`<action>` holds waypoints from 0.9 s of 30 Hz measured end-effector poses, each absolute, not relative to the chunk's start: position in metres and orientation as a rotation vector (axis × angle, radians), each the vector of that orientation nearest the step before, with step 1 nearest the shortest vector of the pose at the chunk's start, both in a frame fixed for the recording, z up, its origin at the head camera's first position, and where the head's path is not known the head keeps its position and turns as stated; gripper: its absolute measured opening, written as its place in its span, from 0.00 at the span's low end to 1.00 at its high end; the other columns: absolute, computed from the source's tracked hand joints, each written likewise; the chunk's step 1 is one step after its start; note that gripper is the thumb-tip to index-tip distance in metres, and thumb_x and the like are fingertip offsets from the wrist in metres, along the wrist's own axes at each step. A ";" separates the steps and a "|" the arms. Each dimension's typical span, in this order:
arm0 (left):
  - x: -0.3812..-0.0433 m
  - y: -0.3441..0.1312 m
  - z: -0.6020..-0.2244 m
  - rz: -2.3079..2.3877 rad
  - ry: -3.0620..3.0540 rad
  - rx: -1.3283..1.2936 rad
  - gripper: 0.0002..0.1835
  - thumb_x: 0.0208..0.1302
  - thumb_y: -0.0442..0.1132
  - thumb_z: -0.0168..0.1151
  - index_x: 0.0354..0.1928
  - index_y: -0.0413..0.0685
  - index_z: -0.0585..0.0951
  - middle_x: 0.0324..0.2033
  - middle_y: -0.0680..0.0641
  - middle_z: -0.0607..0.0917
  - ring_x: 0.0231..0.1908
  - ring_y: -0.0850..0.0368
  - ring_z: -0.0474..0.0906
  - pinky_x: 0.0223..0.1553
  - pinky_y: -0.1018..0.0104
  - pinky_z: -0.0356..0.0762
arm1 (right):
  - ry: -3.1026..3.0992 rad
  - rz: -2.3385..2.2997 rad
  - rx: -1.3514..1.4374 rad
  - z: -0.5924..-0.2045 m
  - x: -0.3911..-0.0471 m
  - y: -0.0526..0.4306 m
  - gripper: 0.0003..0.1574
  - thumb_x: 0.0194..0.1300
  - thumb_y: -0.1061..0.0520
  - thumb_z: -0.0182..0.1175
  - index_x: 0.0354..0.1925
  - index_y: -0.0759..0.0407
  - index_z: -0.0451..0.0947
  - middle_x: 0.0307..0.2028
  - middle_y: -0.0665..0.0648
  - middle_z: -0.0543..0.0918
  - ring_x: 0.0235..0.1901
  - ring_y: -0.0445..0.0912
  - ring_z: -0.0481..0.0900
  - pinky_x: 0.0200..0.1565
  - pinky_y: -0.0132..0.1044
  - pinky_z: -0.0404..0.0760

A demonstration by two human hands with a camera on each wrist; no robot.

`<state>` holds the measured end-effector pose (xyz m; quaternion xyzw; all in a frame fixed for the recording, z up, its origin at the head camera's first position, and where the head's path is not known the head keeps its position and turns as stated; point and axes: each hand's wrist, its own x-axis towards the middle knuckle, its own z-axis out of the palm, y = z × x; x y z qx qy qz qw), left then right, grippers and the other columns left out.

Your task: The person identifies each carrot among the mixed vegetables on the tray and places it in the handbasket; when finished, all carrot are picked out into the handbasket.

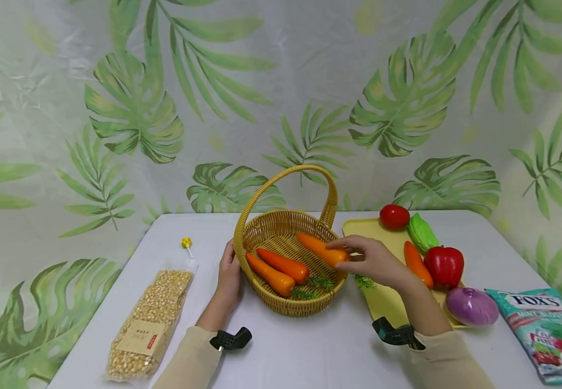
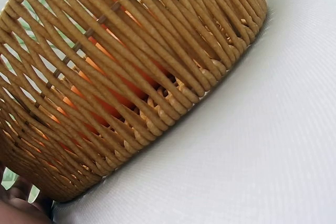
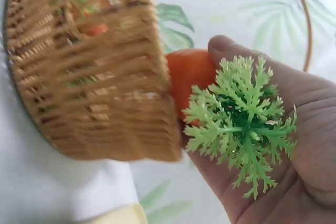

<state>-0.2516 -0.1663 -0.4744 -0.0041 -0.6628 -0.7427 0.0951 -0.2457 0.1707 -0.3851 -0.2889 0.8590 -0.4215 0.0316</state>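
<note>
A yellow wicker basket [image 1: 288, 308] with a tall arched handle stands on the white table. Two orange carrots [image 1: 272, 274] with green tops lie inside it. My left hand [image 1: 228, 278] holds the basket's left side; its fingers are partly hidden, and only a bit of the hand [image 2: 21, 208] shows in the left wrist view. With my right hand [image 1: 370, 259] I grip a third carrot [image 1: 322, 248] by its thick end, over the basket's right rim, its tip pointing inward. Its leafy green top [image 3: 247, 124] sticks out by the palm in the right wrist view.
Right of the basket is a yellow tray [image 1: 383, 302] with a tomato [image 1: 394, 216], a green vegetable [image 1: 422, 233], another carrot [image 1: 417, 263], a red pepper [image 1: 445, 267] and a purple onion [image 1: 472, 306]. A FOX'S candy bag [image 1: 545, 332], a corn kernel bag [image 1: 149, 324] and a yellow lollipop [image 1: 186, 243] lie around.
</note>
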 end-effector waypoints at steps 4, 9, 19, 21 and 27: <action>-0.252 -0.167 -0.475 -2.200 -1.973 -0.003 0.22 0.77 0.44 0.47 0.70 0.57 0.68 0.68 0.48 0.71 0.71 0.55 0.63 0.74 0.56 0.57 | 2.686 -1.262 -0.886 -0.389 -0.245 0.155 0.25 0.62 0.51 0.69 0.58 0.49 0.81 0.54 0.54 0.83 0.52 0.49 0.81 0.55 0.46 0.83; -0.252 -0.167 -0.475 -2.208 -1.963 -0.009 0.22 0.77 0.43 0.46 0.70 0.56 0.68 0.68 0.48 0.71 0.71 0.54 0.63 0.74 0.54 0.57 | 2.729 -1.200 -0.900 -0.392 -0.246 0.140 0.24 0.62 0.53 0.70 0.57 0.50 0.82 0.51 0.53 0.83 0.50 0.47 0.81 0.52 0.38 0.83; -0.251 -0.165 -0.473 -2.185 -1.974 -0.018 0.22 0.76 0.42 0.47 0.69 0.55 0.68 0.68 0.47 0.71 0.71 0.53 0.63 0.74 0.54 0.57 | 2.687 -1.092 -0.913 -0.388 -0.260 0.128 0.21 0.63 0.55 0.69 0.54 0.51 0.82 0.48 0.56 0.77 0.47 0.49 0.78 0.51 0.44 0.81; -0.251 -0.165 -0.474 -2.192 -1.965 -0.021 0.22 0.76 0.43 0.47 0.69 0.56 0.69 0.68 0.47 0.71 0.71 0.53 0.63 0.74 0.54 0.57 | 2.680 -1.063 -0.917 -0.387 -0.261 0.126 0.20 0.64 0.56 0.68 0.54 0.53 0.82 0.49 0.57 0.78 0.47 0.49 0.77 0.51 0.44 0.80; -0.251 -0.165 -0.474 -2.209 -1.943 -0.030 0.21 0.77 0.43 0.46 0.69 0.58 0.69 0.69 0.48 0.71 0.72 0.53 0.63 0.74 0.53 0.57 | 2.657 -1.035 -0.900 -0.386 -0.264 0.119 0.18 0.65 0.62 0.64 0.54 0.56 0.81 0.50 0.59 0.78 0.51 0.53 0.78 0.55 0.50 0.79</action>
